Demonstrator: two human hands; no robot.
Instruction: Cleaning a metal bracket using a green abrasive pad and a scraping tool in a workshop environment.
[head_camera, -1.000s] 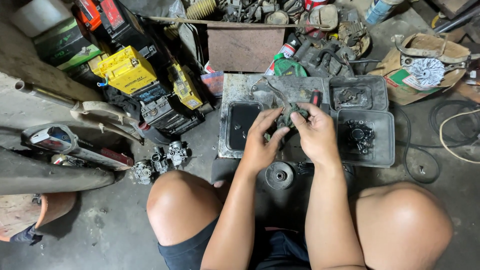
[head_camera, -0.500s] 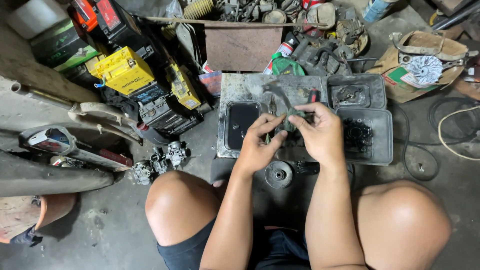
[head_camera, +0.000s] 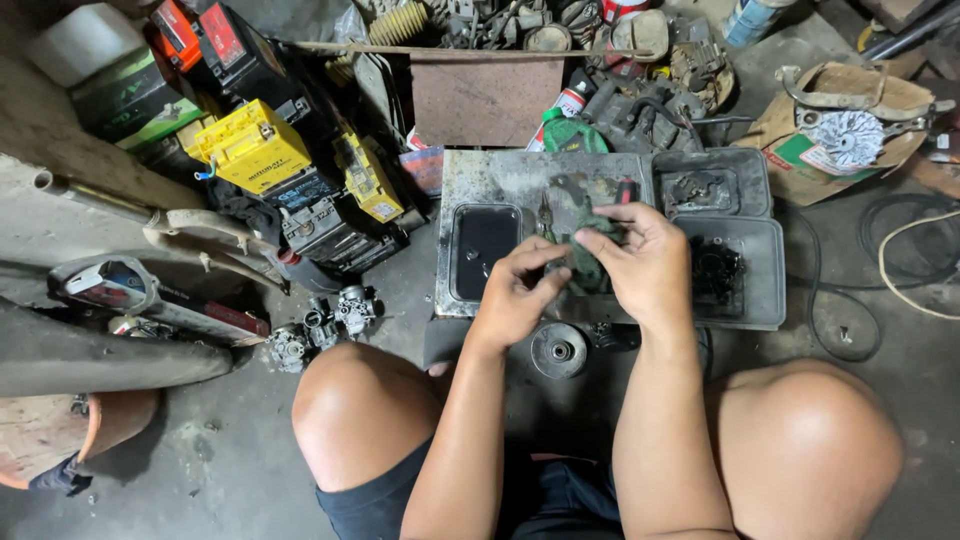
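We pinch a green rag (head_camera: 585, 262) in our left hand (head_camera: 515, 300) and right hand (head_camera: 645, 265); loosened, it could drop into the oil tray (head_camera: 483, 250) at nine o'clock.

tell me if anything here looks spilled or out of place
Dark liquid fills the small black tray left of the hands, contained rather than spilled. Both hands, left hand and right hand, grip a grimy green rag. Loose carburetors lie on the floor.

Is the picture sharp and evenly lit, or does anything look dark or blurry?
Head view: mostly sharp, lit softly from above; the left hand and right hand are clear, the dark green part between them hard to make out; floor between the knees lies in shadow.
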